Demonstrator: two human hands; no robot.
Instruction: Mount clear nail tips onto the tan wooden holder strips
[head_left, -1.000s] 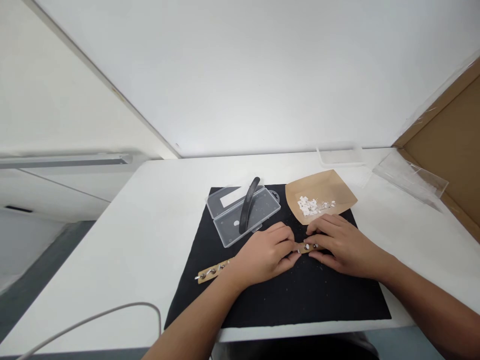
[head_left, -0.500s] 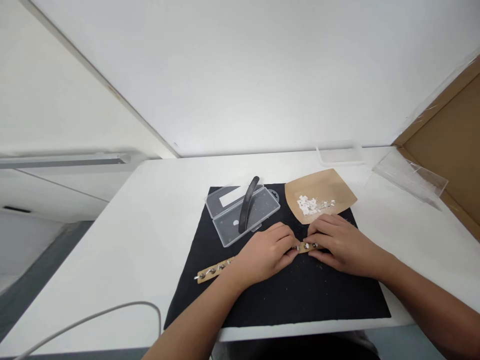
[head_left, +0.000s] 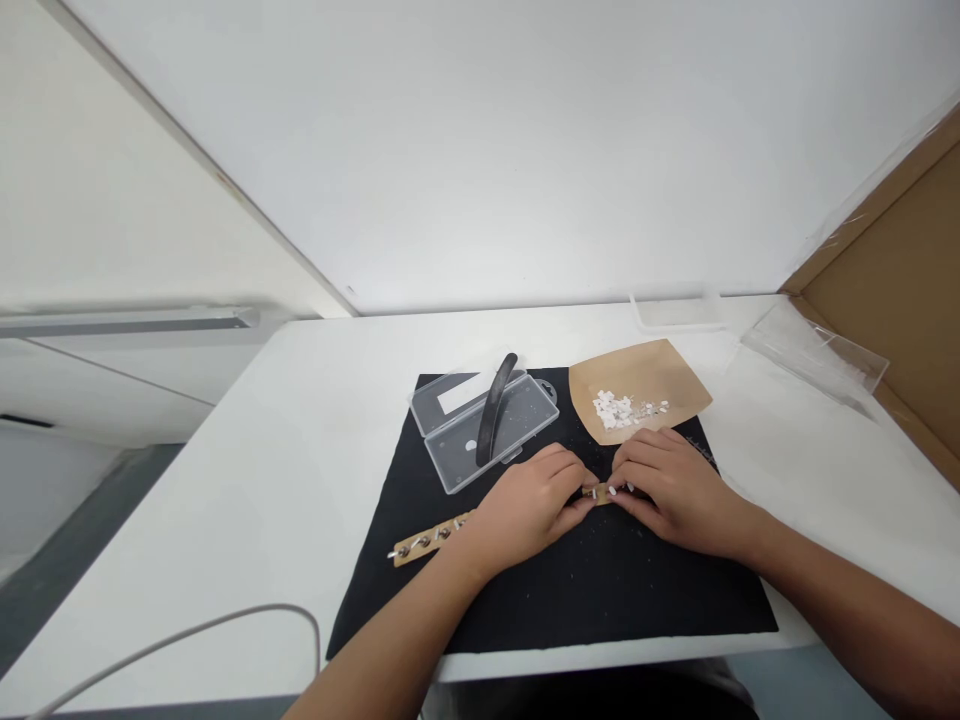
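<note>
A long tan strip (head_left: 427, 542) studded with small silver pieces lies across a black mat (head_left: 600, 590). My left hand (head_left: 529, 505) rests on the strip's middle, fingers curled and pinching it near the right end. My right hand (head_left: 671, 490) presses on the strip's right end, fingers bent together over it. The part of the strip under both hands is hidden. Just beyond my right hand, a brown paper sheet (head_left: 660, 375) holds a small heap of white bits (head_left: 615, 408).
An open clear plastic case (head_left: 457, 440) with a curved black piece (head_left: 495, 405) across it sits on the mat's far left. A clear tray (head_left: 679, 310), a clear plastic sleeve (head_left: 814, 350) and a brown board (head_left: 900, 270) lie at the right. A grey cable (head_left: 172, 635) crosses the near left corner.
My right hand has slid a little to the left along the strip, toward my left hand. The left hand has hardly moved.
</note>
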